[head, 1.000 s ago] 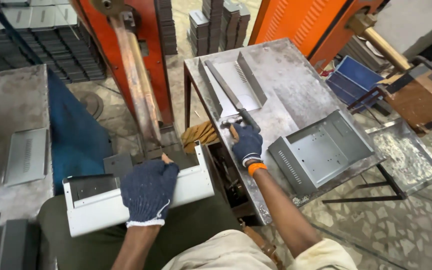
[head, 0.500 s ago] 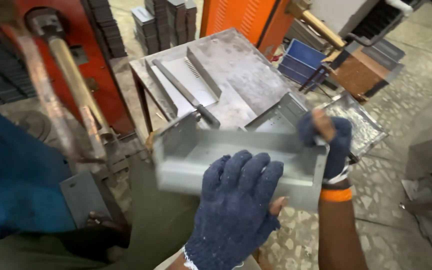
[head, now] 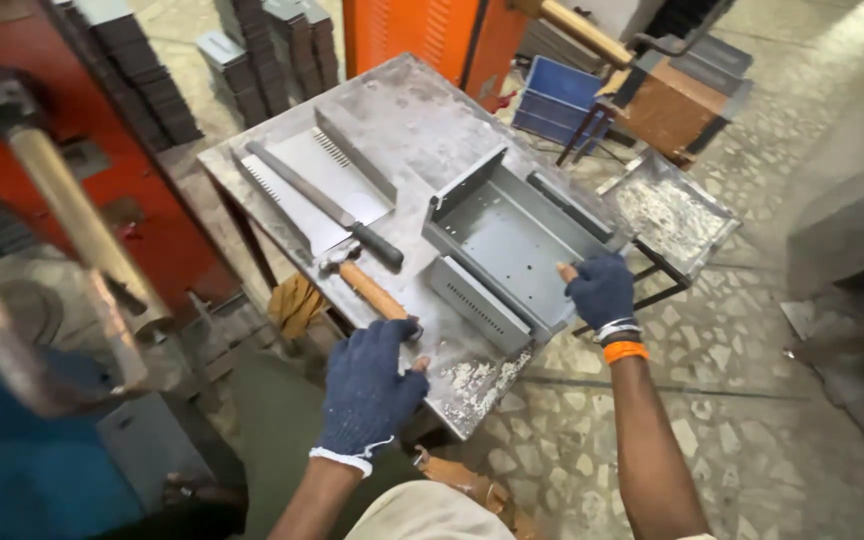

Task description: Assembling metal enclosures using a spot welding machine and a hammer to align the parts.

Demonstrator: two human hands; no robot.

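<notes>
Grey sheet metal forms the open box (head: 507, 240) that is lying on the right part of the steel table (head: 412, 110), its hollow side facing up and its slotted wall turned toward the person. The right hand (head: 602, 290), in a dark blue glove with an orange wristband, is resting at the near right edge of the box, fingers curled against the rim; whether it is actually clamping the rim cannot be told. The left hand (head: 370, 385), gloved the same way, is closing around the end of the wooden handle of a hammer (head: 367, 285) lying just left of the box. Beside the hammer a long flat blade with a black grip (head: 327, 205) is lying across a folded metal plate (head: 317, 185). Pale dust is covering the table's near corner. Beyond the table, a metal tray (head: 667, 210) is sitting on a stand, with a blue crate (head: 557, 100) behind it. A red machine (head: 72, 180) is standing at the left.
</notes>
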